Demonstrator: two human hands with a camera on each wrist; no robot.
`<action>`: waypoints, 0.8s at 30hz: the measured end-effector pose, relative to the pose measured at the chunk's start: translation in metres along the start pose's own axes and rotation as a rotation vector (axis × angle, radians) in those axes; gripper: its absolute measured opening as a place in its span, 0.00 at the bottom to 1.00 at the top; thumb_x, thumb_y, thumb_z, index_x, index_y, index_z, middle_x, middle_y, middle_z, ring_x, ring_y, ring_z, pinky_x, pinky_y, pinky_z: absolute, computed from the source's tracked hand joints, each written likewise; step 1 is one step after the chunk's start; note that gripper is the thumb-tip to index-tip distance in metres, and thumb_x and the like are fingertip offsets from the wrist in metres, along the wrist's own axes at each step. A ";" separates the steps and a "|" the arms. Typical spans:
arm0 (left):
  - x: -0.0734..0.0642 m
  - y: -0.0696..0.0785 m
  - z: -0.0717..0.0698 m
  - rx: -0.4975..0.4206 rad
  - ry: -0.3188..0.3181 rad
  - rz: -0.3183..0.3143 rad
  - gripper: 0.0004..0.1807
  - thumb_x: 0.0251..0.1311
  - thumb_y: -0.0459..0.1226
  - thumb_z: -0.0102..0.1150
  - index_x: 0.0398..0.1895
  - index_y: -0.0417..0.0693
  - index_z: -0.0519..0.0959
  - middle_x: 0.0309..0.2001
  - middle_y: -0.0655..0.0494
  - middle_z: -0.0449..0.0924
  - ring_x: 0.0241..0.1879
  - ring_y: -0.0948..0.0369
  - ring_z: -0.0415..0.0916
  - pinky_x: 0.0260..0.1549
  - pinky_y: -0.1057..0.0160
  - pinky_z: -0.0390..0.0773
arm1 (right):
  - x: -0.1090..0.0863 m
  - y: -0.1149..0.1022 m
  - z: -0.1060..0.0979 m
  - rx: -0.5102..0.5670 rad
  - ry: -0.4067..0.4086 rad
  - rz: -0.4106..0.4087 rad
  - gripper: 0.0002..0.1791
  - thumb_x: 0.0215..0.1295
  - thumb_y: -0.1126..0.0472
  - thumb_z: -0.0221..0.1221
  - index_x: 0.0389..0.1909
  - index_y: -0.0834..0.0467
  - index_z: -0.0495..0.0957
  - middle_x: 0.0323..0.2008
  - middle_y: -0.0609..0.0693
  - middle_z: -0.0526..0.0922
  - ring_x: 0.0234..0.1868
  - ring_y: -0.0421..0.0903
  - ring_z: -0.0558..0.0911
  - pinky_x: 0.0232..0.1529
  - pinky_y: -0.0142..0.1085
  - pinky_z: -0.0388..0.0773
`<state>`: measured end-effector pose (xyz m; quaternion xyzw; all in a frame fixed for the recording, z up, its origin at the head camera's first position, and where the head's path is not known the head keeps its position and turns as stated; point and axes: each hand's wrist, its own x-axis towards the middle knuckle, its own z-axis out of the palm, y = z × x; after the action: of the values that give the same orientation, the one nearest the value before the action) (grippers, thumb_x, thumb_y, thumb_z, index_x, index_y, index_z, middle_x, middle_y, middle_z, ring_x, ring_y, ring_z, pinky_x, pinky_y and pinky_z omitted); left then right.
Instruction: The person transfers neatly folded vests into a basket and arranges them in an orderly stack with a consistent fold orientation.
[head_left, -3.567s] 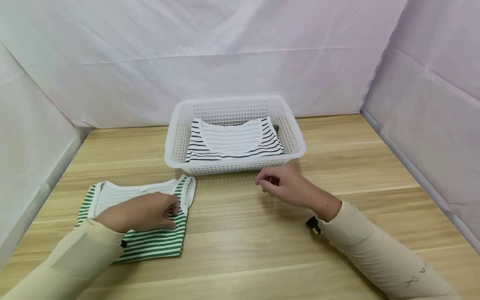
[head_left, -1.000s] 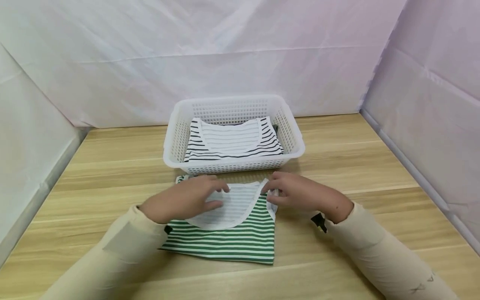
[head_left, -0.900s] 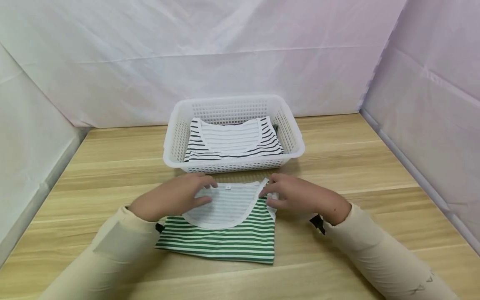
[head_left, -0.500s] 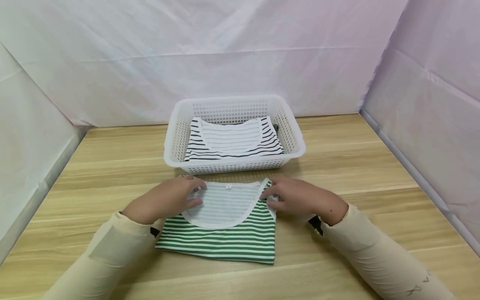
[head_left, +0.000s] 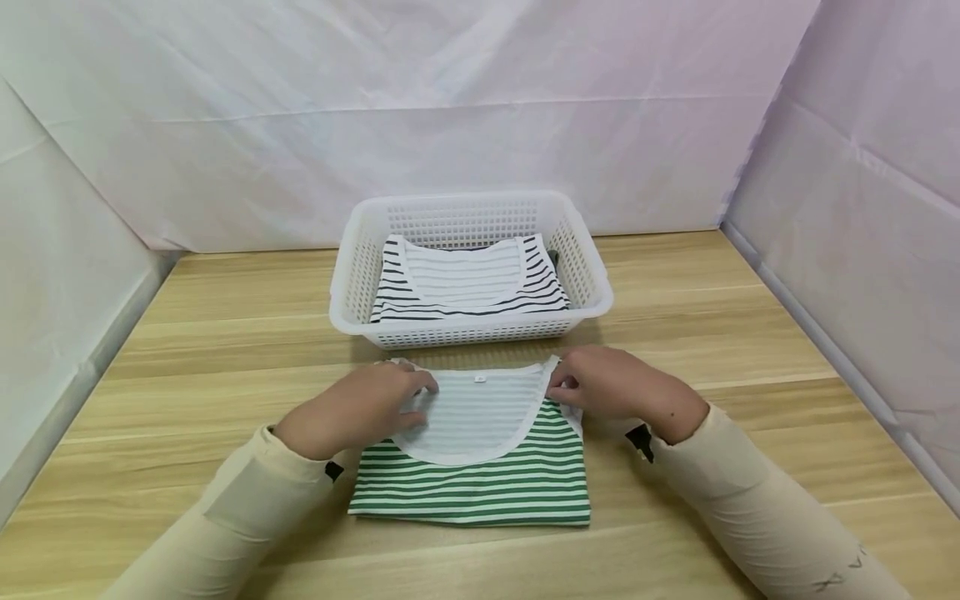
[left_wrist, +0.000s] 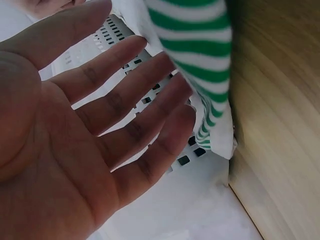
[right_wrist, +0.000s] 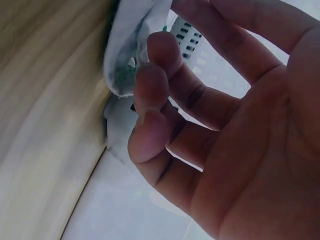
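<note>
A folded green-and-white striped tank top [head_left: 472,492] lies on the table in front of the basket, its wide neckline and small label facing up. My left hand [head_left: 360,412] rests at its left shoulder, thumb and fingers apart. In the left wrist view the fingers of the left hand [left_wrist: 95,130] are nearly straight, their tips against the striped cloth [left_wrist: 195,40]. My right hand [head_left: 626,387] pinches the right shoulder strap. The right wrist view shows the right hand [right_wrist: 230,130] with curled fingers beside the white edging [right_wrist: 132,45]; thumb and index tips are cut off there.
Behind the top stands a white perforated plastic basket [head_left: 592,304]. Inside it lies a folded black-and-white striped top [head_left: 465,279], with something dark at its right. White cloth walls [head_left: 450,133] enclose the wooden table [head_left: 697,308] at the back and sides.
The green striped top came from the left to in front of the basket. In the last half second it shifted right and straightened, both hands moving with it; the right fingers drew together.
</note>
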<state>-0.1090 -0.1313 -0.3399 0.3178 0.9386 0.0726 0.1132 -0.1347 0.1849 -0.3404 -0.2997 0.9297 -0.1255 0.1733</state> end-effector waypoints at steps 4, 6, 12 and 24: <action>0.001 0.000 -0.001 -0.017 0.005 0.020 0.18 0.59 0.38 0.69 0.53 0.46 0.82 0.47 0.51 0.85 0.48 0.56 0.81 0.47 0.55 0.80 | 0.001 0.006 -0.001 0.039 -0.021 0.035 0.06 0.69 0.57 0.62 0.37 0.49 0.88 0.32 0.42 0.80 0.32 0.38 0.74 0.35 0.34 0.74; 0.001 -0.002 -0.001 -0.034 0.011 0.017 0.17 0.60 0.36 0.68 0.53 0.46 0.82 0.48 0.52 0.84 0.48 0.57 0.81 0.48 0.55 0.80 | 0.002 0.008 -0.001 0.055 -0.018 0.026 0.06 0.68 0.57 0.63 0.37 0.49 0.88 0.33 0.41 0.81 0.33 0.37 0.76 0.36 0.34 0.75; 0.001 -0.008 -0.001 -0.070 0.074 0.040 0.20 0.55 0.31 0.72 0.52 0.48 0.82 0.49 0.53 0.83 0.51 0.56 0.79 0.51 0.53 0.79 | 0.004 0.009 0.000 0.016 0.070 -0.066 0.03 0.64 0.60 0.65 0.32 0.49 0.87 0.30 0.40 0.80 0.32 0.37 0.75 0.35 0.32 0.74; -0.005 -0.019 -0.002 -0.090 0.076 -0.013 0.23 0.56 0.31 0.69 0.57 0.49 0.80 0.56 0.49 0.79 0.56 0.52 0.77 0.54 0.49 0.79 | 0.005 0.016 0.001 -0.114 0.180 0.083 0.10 0.67 0.55 0.64 0.45 0.54 0.85 0.48 0.54 0.83 0.49 0.51 0.82 0.45 0.49 0.81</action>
<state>-0.1171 -0.1495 -0.3417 0.3033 0.9400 0.1260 0.0919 -0.1464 0.1943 -0.3479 -0.2578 0.9588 -0.0914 0.0769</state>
